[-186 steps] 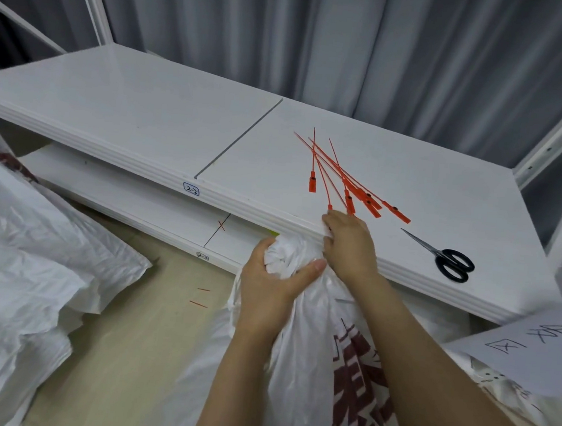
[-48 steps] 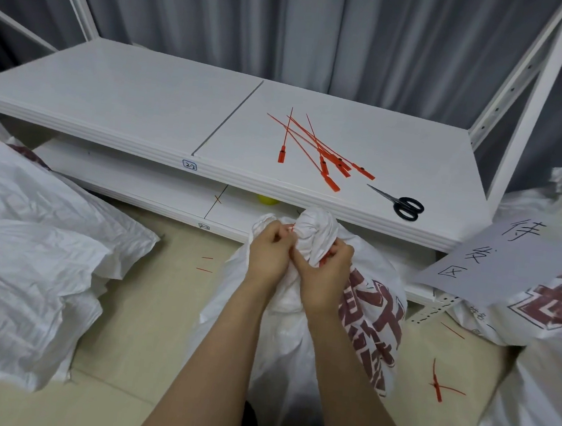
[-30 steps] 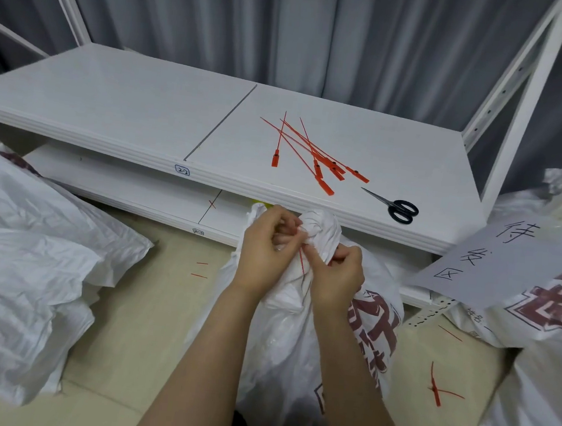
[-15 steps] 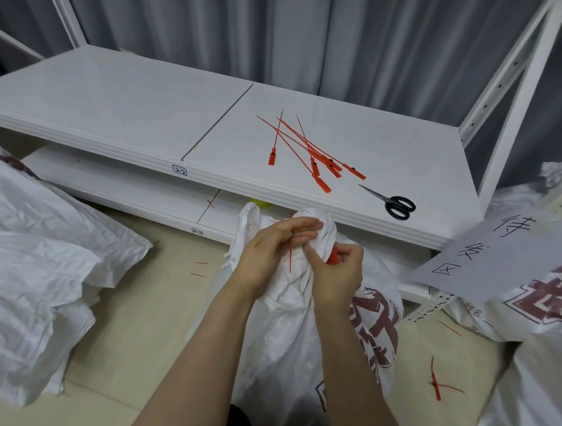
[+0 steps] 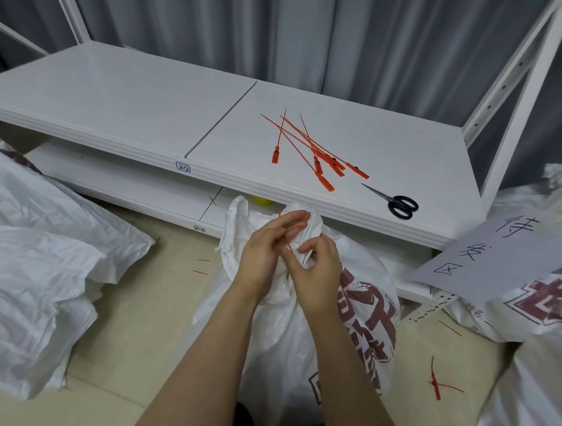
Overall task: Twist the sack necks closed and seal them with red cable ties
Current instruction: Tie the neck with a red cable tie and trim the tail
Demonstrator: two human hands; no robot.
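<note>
Left hand (image 5: 264, 250), working just right of a heap of flat white sacks (image 5: 28, 257) on the floor (image 5: 145, 320), pinches the thin tail of a red cable tie (image 5: 286, 239) between thumb and nearly straight fingers, close against the sack neck (image 5: 316, 223). Right hand (image 5: 316, 276) touches it on the right, fingers curled round the bunched neck at the foot of the strand. Whether it also holds the tie's locking head cannot be told, since the knuckles hide it. The sack (image 5: 358, 323), white with dark red print, stands on the floor against the near edge of the shelf (image 5: 111, 103), its neck gathered and upright between the two hands.

The step in hand looks like the sealing one: the neck appears already twisted and the tie is going round it. Whether the tail has passed through the head is not visible. Next, I judge, the tail wants a firm pull away from the head while the right hand stops the twist unwinding, until the loop bites into the fabric.

Further right on the shelf lie the spare red cable ties (image 5: 313, 150), then black-handled scissors (image 5: 398, 205), probably for trimming the tail. Another printed sack (image 5: 552, 307) lies at the far right, partly under a handwritten paper sign (image 5: 508, 258).
</note>
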